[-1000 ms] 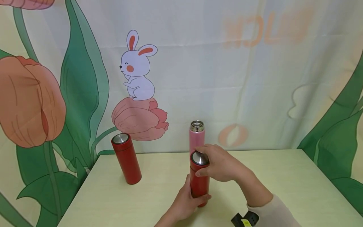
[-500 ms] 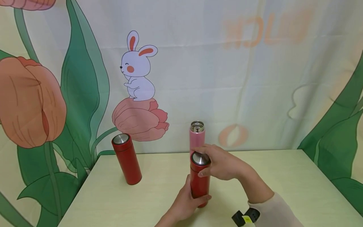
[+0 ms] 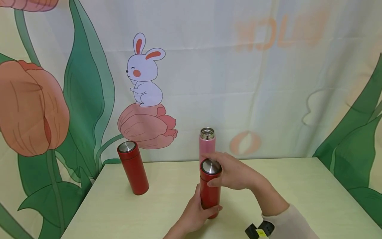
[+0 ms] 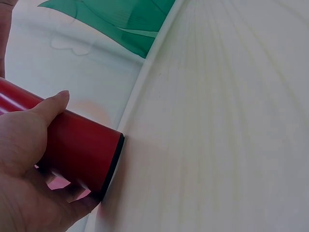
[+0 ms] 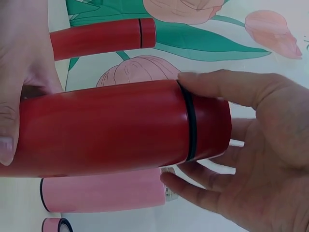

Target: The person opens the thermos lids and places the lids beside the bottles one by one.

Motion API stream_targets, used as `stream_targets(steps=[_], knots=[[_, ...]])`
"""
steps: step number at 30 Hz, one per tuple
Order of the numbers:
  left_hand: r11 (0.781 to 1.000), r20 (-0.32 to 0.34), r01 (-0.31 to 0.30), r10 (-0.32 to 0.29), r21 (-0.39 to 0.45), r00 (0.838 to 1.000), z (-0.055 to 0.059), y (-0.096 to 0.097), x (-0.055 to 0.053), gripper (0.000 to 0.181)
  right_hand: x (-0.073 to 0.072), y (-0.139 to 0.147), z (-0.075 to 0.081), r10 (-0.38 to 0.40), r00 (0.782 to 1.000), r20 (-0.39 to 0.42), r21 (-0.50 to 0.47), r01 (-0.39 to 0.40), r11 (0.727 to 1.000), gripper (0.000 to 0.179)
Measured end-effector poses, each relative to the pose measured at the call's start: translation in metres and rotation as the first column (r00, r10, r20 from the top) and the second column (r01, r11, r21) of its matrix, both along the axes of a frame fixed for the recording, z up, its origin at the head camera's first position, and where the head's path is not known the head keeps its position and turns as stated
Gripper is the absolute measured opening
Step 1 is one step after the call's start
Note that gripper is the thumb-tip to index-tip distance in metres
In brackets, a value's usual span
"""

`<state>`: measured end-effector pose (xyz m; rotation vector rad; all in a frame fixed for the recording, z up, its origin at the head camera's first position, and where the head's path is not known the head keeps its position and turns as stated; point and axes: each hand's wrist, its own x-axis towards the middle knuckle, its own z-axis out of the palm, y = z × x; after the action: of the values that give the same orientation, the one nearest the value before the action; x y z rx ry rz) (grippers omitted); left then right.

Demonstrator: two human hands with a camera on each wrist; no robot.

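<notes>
A red thermos (image 3: 210, 195) stands upright on the table near its front. My left hand (image 3: 193, 214) grips its lower body, thumb on one side and fingers round the other, as the left wrist view shows close to the black base ring. With thumb and fingers, my right hand (image 3: 237, 172) holds the silver-topped red lid (image 5: 212, 126), which sits on the thermos above a black ring. Directly behind stands a pink thermos (image 3: 207, 146), its steel mouth uncovered and its lower part hidden. A second red thermos (image 3: 133, 169), lid on, stands to the left.
A small pink lid (image 5: 50, 225) with a black rim shows at the bottom of the right wrist view, beside the pink thermos. The pale table (image 3: 292, 189) ends at a printed curtain (image 3: 226, 76) with tulips and a rabbit. A black device (image 3: 259, 230) sits at the right sleeve.
My right hand's fingers and thumb have shifted slightly to the right on the lid. The left hand's grip and the other bottles stay as they were.
</notes>
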<state>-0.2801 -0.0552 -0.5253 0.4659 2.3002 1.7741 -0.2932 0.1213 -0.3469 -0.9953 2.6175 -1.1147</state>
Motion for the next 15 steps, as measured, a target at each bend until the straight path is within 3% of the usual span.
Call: stream_targets(steps=[5,9,15], knots=[[1.0,-0.003,0.0,0.0,-0.003,1.0,0.001,-0.001,0.002,0.074,0.007,-0.004,0.0,-0.153,0.986,-0.067,0.063,0.157,0.986,0.065],[1.0,0.003,-0.001,0.001,0.001,1.0,0.002,-0.001,0.002,0.076,0.013,-0.008,0.003,-0.272,0.952,-0.144,0.135,0.291,0.947,0.059],[1.0,-0.009,0.005,-0.004,0.006,1.0,0.001,0.0,0.001,0.075,0.022,-0.019,0.008,-0.386,0.895,-0.224,0.184,0.428,0.885,0.054]])
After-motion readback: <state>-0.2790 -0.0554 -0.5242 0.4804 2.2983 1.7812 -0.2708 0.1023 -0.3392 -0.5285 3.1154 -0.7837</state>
